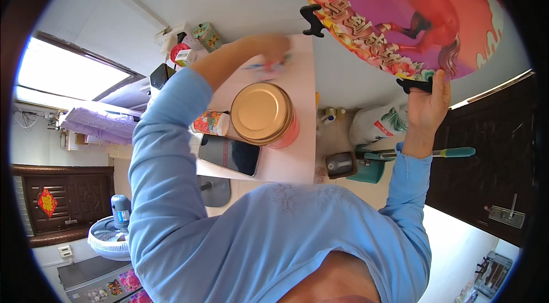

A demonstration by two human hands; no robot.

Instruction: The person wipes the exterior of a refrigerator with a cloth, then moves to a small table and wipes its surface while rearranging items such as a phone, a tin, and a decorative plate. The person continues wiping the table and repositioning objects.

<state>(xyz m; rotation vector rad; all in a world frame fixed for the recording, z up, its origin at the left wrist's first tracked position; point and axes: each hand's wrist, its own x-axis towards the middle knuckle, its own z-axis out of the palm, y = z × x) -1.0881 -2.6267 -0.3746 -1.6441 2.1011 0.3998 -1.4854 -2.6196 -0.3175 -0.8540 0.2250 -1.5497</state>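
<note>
My right hand [429, 103] is raised at the right and grips the lower edge of a large round decorative plate [411, 15]. Its thumb lies on the plate's front, by a black stand foot [415, 85]. The plate bears a red horse, flowers and writing; its top runs out of view. My left hand [276, 47], blurred, is over the far part of the pale table [296, 165], with a blurred multicoloured cloth [270, 69] in its fingers. Nearer me stands a pink jar [285, 142] with a gold lid [261, 112].
A flowered paper cup [211, 122] and a smartphone [229, 154] sit beside the jar. At the table's far left are a patterned tin [207, 37], a small box [185, 57] and a black device [161, 75]. A bin [341, 164] and teal dustpan [366, 171] stand right of the table.
</note>
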